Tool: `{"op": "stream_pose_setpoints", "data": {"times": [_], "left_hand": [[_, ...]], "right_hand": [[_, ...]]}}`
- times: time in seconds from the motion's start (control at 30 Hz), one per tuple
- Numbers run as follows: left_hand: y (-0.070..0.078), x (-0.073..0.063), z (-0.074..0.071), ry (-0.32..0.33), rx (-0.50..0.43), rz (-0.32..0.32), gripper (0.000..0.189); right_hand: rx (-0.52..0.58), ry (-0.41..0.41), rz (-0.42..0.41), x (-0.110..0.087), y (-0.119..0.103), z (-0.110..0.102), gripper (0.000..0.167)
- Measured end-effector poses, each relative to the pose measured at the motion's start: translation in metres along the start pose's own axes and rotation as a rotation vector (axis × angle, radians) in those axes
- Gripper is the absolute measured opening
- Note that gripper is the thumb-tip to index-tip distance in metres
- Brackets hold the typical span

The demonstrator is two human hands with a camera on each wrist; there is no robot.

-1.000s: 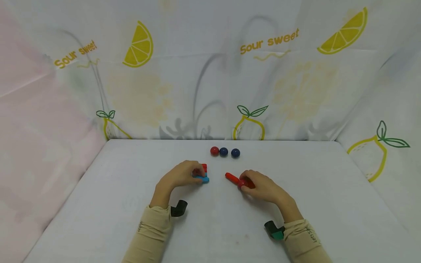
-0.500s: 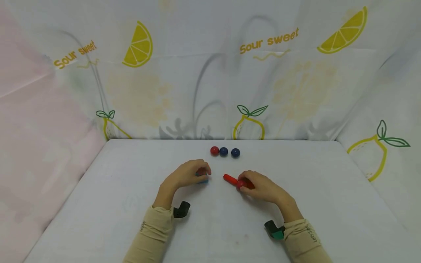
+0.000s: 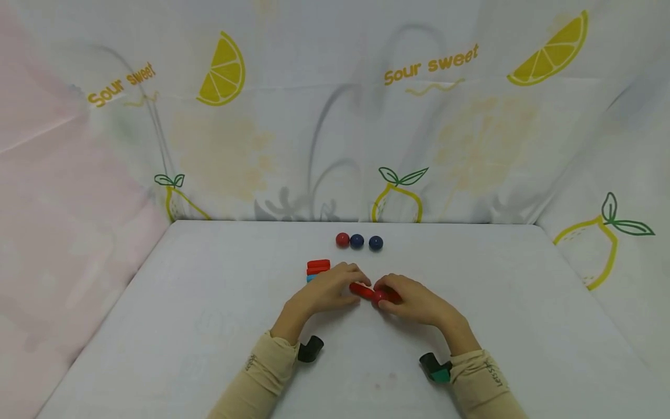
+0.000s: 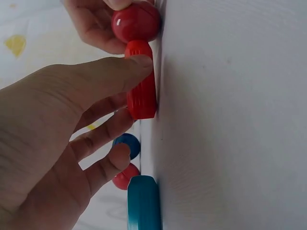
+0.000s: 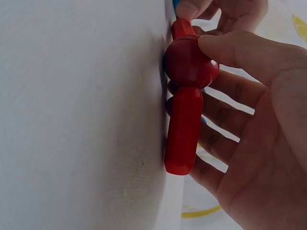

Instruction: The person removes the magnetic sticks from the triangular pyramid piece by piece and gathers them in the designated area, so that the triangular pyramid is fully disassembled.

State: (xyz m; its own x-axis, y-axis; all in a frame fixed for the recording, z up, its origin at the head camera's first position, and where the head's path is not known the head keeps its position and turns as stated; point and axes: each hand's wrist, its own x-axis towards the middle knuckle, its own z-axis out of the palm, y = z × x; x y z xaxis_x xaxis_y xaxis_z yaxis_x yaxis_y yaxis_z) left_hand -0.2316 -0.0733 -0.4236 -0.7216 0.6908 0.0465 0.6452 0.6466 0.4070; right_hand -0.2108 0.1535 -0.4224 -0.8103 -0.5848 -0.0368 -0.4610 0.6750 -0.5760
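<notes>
My left hand (image 3: 327, 292) pinches a red rod (image 4: 143, 98) between thumb and fingers, near the middle of the table. That rod's far end meets a glossy red ball (image 5: 189, 63), which my right hand (image 3: 413, 299) grips with its thumb on top and fingers behind. From the ball's other side a second red rod (image 5: 184, 132) sticks out, under my right palm; the pieces look joined, in line and lying at the tabletop. Just beyond my left wrist lie two red rods (image 3: 318, 264) and a blue rod (image 4: 143, 203), partly hidden in the head view by the hand.
At the back of the white table (image 3: 209, 326) sit a red ball (image 3: 342, 240) and two dark blue balls (image 3: 376, 243) in a row. A lemon-printed cloth (image 3: 293, 145) hangs behind the table's far edge.
My left hand has left the blue rod and moved right onto the red rod, uncovering the rods at left. The red rod and ball have shifted slightly left; my right hand keeps its grip.
</notes>
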Motion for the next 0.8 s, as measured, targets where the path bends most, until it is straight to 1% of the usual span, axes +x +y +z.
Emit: {"op": "stream_pose_setpoints", "data": {"times": [0.1, 0.2, 0.37, 0.53, 0.6, 0.67, 0.8], "left_hand": [[0.000, 0.001, 0.003, 0.005, 0.026, 0.010, 0.026], [0.002, 0.001, 0.002, -0.007, 0.016, 0.004, 0.021], [0.002, -0.001, 0.000, -0.069, -0.059, -0.023, 0.018], [0.000, -0.005, -0.006, -0.153, -0.135, -0.009, 0.013], [-0.002, -0.007, -0.010, -0.174, -0.145, -0.007, 0.010], [-0.005, -0.010, -0.013, -0.170, -0.140, -0.008, 0.008], [-0.013, -0.016, -0.023, -0.101, -0.106, -0.042, 0.005]], "right_hand": [[0.005, -0.002, -0.006, 0.000, 0.000, 0.000, 0.026], [0.000, -0.003, -0.014, 0.000, 0.001, 0.001, 0.027], [-0.024, 0.017, -0.016, 0.000, 0.001, 0.003, 0.026], [-0.035, 0.031, -0.002, 0.001, -0.001, 0.004, 0.025], [-0.037, 0.046, 0.016, 0.001, -0.001, 0.004, 0.026], [-0.033, 0.056, 0.035, 0.002, 0.000, 0.004, 0.027], [-0.003, 0.047, 0.067, 0.001, 0.002, 0.002, 0.030]]}}
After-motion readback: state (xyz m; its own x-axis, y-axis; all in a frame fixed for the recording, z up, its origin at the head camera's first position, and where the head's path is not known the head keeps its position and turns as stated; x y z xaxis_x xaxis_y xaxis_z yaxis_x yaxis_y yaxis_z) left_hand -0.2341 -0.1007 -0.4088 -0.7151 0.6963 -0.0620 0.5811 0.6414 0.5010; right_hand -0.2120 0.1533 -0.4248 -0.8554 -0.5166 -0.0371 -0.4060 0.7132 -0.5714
